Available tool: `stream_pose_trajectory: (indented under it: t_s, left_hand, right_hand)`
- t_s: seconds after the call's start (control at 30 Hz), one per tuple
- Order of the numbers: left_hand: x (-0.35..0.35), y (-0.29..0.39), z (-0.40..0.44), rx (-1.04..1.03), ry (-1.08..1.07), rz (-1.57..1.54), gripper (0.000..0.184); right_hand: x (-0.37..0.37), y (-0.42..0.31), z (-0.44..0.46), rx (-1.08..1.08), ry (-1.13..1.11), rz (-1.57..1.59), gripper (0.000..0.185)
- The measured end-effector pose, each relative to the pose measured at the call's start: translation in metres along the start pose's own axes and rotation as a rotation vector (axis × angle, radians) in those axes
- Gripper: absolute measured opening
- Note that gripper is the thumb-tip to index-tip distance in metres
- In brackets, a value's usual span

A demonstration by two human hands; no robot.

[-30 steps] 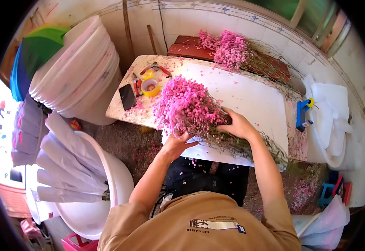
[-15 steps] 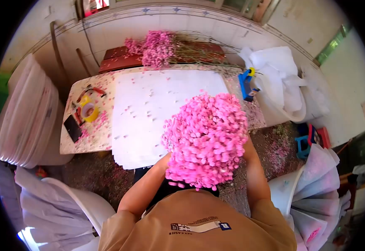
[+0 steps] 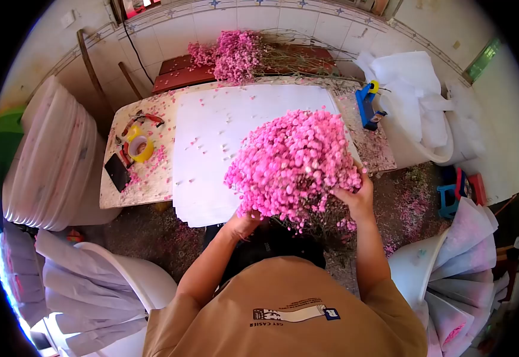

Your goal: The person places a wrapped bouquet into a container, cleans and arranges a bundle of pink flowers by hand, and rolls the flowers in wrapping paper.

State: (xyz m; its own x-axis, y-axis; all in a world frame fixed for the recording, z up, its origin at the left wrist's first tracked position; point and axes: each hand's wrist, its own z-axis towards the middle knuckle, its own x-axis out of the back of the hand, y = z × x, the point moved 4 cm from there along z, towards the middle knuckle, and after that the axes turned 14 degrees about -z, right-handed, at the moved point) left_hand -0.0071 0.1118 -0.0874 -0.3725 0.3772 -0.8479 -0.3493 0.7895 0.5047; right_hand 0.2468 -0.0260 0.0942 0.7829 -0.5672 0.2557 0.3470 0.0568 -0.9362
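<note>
A large bunch of pink flowers (image 3: 295, 160), likely baby's breath, is held in front of me over the front edge of the table. My left hand (image 3: 246, 225) is under its lower left side, gripping it with the fingers mostly hidden by blossoms. On the right edge, my right hand (image 3: 357, 195) holds the bunch, thumb and fingers curled at its side. Some greenish stems show beneath the heads at the lower right. Behind the bunch lies a stack of white paper sheets (image 3: 206, 160), with loose petals scattered on it.
The table (image 3: 167, 110) bears a tape roll (image 3: 141, 149), red-handled pliers (image 3: 146, 118), a phone (image 3: 117, 172) and a blue tape dispenser (image 3: 368, 107). More pink flowers (image 3: 238, 56) lie on a red bench behind. Stacked buckets (image 3: 57, 160) stand left; wrapped bunches fill tubs on both sides.
The bunch has tipped away from me and risen slightly, showing stems underneath. Both hands, largely covered before, now show at its sides. The camera view has shifted a little.
</note>
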Motion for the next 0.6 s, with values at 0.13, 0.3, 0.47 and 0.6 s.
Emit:
stream_pose_trajectory:
  t_s: [0.13,0.3,0.47,0.6]
  left_hand:
    - [-0.008,0.023,-0.021,0.042,0.188,0.002,0.082]
    - [-0.065,0.033,-0.018,-0.028,0.213,0.045,0.092]
    - [-0.098,0.035,0.040,-0.134,0.281,0.202,0.071]
    - [-0.074,0.037,0.010,-0.296,0.282,0.143,0.059]
  right_hand:
    - [0.000,0.032,0.020,-0.115,-0.044,-0.074,0.080]
    - [-0.034,0.053,0.052,-0.043,-0.129,-0.316,0.089]
    - [-0.051,0.037,0.055,-0.021,-0.190,-0.329,0.092]
    - [0.009,-0.001,0.039,-0.098,-0.040,-0.024,0.079]
